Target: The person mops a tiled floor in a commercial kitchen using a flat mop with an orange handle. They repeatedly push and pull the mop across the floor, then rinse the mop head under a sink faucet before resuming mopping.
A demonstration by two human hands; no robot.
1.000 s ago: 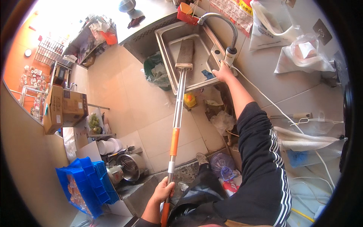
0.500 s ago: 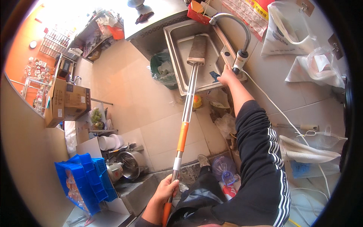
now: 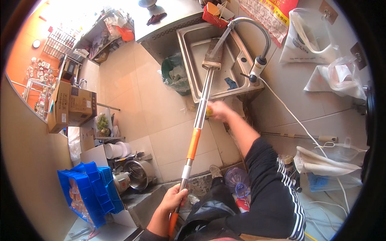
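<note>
A flat-headed mop with a metal and orange pole slants up from my lap into the steel sink. Its grey mop head lies in the basin, under a stream of water from the curved faucet. My left hand is wrapped round the lower pole, above an orange section. Just right of the pole, below the sink's front edge, is my right hand; motion smears its fingers, and whether they touch the pole is unclear. A dark blue cloth rests inside the basin.
A green-lined bin stands left of the sink. A red basket sits behind it. White plastic bags hang at right. Blue crates, a metal mixing bowl and a cardboard box are at left.
My right hand has left the faucet lever and moved down and left, close to the mop pole. Water now runs onto the mop head. My left hand keeps its grip.
</note>
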